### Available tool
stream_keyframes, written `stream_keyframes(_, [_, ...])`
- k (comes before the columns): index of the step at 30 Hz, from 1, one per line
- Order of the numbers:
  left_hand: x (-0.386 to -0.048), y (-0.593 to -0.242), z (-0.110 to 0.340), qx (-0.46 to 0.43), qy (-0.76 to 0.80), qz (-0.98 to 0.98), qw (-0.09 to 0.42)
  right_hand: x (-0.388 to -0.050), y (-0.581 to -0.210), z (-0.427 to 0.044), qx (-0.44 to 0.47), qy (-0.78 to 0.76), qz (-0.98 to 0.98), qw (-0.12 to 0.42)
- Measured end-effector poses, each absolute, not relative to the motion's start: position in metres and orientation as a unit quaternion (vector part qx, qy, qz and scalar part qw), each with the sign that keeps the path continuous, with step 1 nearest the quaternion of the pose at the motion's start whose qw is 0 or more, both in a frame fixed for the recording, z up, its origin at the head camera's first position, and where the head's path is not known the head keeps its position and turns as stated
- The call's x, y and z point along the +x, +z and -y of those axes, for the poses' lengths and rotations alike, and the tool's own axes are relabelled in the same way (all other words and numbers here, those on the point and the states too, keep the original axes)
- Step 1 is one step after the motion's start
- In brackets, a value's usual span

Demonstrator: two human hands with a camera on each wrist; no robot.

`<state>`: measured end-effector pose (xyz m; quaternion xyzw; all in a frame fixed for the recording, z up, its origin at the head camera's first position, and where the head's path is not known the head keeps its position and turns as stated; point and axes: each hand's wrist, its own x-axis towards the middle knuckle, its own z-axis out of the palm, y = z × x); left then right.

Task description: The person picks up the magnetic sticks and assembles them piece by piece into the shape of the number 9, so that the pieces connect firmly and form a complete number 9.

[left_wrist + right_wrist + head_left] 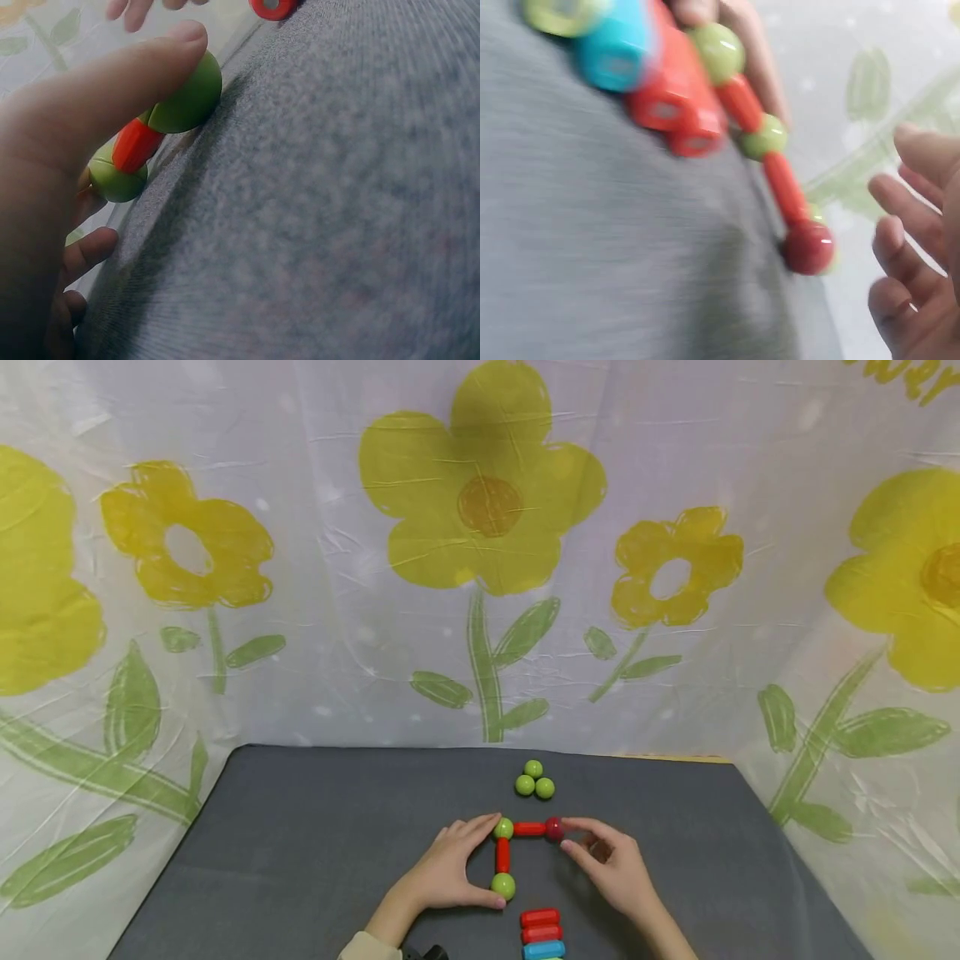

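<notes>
On the dark table lies an L-shaped piece of balls and rods: a near green ball (503, 886), a red rod (503, 856), a corner green ball (503, 828), a second red rod (529, 829) and a dark red ball (555, 829) at the right end. My left hand (446, 868) spans its left side, thumb on the near green ball and fingers at the corner one. In the left wrist view the thumb covers part of that near ball (196, 97). My right hand (618, 872) is beside the dark red ball, fingers loosely bent; the right wrist view shows a gap between them.
Three loose green balls (535, 781) sit together farther back. Near the front edge is a row of rods: red ones (541, 925), a blue one (543, 950) and a yellow-green one, partly cut off. A flower-printed cloth (337, 635) hangs behind the table.
</notes>
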<state>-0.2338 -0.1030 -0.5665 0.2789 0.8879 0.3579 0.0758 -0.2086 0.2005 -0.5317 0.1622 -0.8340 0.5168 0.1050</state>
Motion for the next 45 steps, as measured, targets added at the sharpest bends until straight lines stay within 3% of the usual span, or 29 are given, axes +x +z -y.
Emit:
stream_keyframes(7, [-0.234,-0.565,0.104,0.278,0.356,-0.888,0.083,-0.186,-0.554,-0.209,0.188,0.539,0.819,-0.054])
stream_keyframes(12, [-0.235,-0.566,0.104,0.282,0.354,-0.888,0.082,-0.184,-0.562,-0.215,0.192,0.538,0.814,-0.106])
stream_keyframes(25, [-0.234,-0.568,0.103,0.288,0.351,-0.888,0.069,-0.185,-0.564,-0.218,0.243,0.525,0.805,-0.13])
stream_keyframes(34, [-0.234,-0.568,0.102,0.289,0.348,-0.889,0.065,-0.187,-0.57,-0.22,0.331,0.52,0.782,-0.092])
stream_keyframes(45, [-0.235,-0.569,0.103,0.289,0.349,-0.889,0.067,-0.188,-0.569,-0.219,0.325,0.512,0.789,-0.101])
